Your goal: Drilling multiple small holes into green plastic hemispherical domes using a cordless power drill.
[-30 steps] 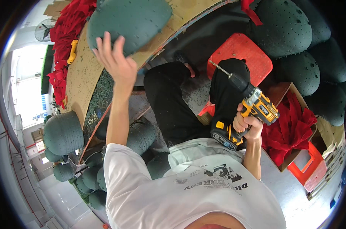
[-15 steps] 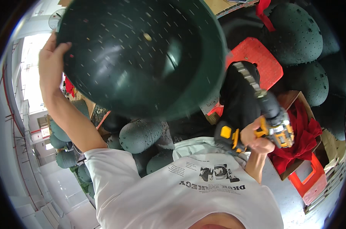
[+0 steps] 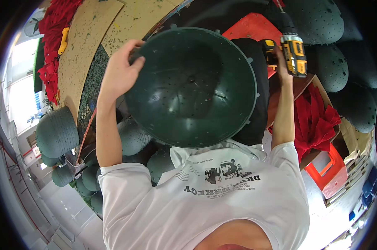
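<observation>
A large dark green plastic bowl point(image 3: 192, 89) with small tabs round its rim sits in front of my chest, its hollow inside facing up toward me. Green flecks are scattered inside it. My left hand point(image 3: 124, 71) grips the rim at the upper left, thumb over the edge and the other fingers partly hidden behind it. Off to the right of the bowl, my right hand point(image 3: 282, 66) is wrapped round the handle of a yellow and black cordless drill point(image 3: 294, 52). The drill's chuck points away from me, apart from the bowl.
Stacked green domed shells point(image 3: 57, 131) stand at the left, with more shells point(image 3: 315, 21) at the far right. A red stool point(image 3: 253, 29) lies beyond the bowl. At right, a cardboard box holds red cloth point(image 3: 315, 121). A yellow-handled tool point(image 3: 63, 41) rests on the board point(image 3: 82, 46).
The bowl has come down and nearer my chest, with my left hand still on its rim. My right hand has carried the drill farther away from me.
</observation>
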`<state>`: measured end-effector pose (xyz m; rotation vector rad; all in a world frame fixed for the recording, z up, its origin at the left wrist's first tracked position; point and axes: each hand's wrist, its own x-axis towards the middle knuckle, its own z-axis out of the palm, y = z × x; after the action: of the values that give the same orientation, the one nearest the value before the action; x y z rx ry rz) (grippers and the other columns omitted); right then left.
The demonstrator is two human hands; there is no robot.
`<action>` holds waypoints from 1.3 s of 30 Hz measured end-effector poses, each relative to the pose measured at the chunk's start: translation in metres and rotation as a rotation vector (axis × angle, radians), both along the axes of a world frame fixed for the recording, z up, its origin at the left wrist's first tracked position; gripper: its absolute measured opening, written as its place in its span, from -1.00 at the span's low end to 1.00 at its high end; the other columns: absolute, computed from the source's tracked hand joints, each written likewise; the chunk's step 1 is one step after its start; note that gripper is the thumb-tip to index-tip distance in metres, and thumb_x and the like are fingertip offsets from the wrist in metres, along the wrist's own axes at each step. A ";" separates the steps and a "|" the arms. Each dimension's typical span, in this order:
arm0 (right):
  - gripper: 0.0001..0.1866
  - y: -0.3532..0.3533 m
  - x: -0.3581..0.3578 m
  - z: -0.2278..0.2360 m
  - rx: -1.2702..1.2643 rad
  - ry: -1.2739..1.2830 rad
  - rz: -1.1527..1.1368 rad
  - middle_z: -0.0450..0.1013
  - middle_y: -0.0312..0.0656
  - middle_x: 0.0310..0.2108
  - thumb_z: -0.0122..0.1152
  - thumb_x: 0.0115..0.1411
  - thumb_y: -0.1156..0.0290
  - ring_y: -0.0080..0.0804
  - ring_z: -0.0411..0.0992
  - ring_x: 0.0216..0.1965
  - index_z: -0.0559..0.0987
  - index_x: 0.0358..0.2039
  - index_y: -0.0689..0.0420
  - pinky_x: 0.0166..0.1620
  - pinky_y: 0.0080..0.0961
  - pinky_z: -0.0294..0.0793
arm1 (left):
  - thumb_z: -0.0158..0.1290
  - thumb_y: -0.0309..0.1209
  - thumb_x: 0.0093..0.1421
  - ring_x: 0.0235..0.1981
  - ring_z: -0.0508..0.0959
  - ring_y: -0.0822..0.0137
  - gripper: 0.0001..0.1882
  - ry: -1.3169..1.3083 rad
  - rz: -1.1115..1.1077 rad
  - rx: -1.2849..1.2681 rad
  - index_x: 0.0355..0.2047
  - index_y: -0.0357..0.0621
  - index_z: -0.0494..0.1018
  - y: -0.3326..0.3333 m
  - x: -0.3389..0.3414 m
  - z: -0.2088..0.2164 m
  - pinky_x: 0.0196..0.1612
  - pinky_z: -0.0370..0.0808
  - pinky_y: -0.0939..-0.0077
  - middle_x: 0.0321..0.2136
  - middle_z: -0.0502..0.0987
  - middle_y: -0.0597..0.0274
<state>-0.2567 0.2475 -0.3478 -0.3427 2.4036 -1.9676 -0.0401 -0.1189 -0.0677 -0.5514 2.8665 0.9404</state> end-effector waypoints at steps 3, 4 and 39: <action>-0.77 -0.015 0.001 -0.020 0.168 0.442 -0.015 0.60 -0.20 -0.26 0.34 0.21 0.32 -0.32 0.56 -0.21 0.63 -0.18 0.16 -0.10 -0.35 0.51 | 0.13 -0.54 0.18 -0.27 0.58 0.32 -0.64 -0.010 -0.014 -0.224 0.00 -0.27 0.44 0.013 -0.003 -0.020 -0.10 0.46 0.48 -0.24 0.61 0.04; -0.77 -0.017 0.002 -0.020 0.199 0.494 0.038 0.61 -0.18 -0.22 0.32 0.22 0.37 -0.27 0.58 -0.16 0.64 -0.13 0.16 -0.08 -0.35 0.52 | 0.16 -0.51 0.14 -0.27 0.62 0.22 -0.62 -0.097 0.064 -0.147 0.00 -0.24 0.44 0.013 -0.004 -0.020 -0.10 0.49 0.43 -0.26 0.63 0.01; -0.60 0.073 0.156 0.244 -0.790 0.167 0.316 0.45 -0.33 -0.15 0.24 0.15 0.08 -0.35 0.39 -0.12 0.58 -0.07 0.01 -0.07 -0.37 0.36 | 0.29 -0.26 0.03 -0.19 0.65 -0.05 -0.48 0.020 -0.022 -0.543 -0.02 -0.23 0.54 0.007 -0.018 -0.056 -0.09 0.54 0.27 -0.25 0.66 -0.07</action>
<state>-0.1003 0.3204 -0.1036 -0.8522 1.3849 -2.6891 -0.0577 -0.1121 -0.1236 -0.5405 3.1280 0.1467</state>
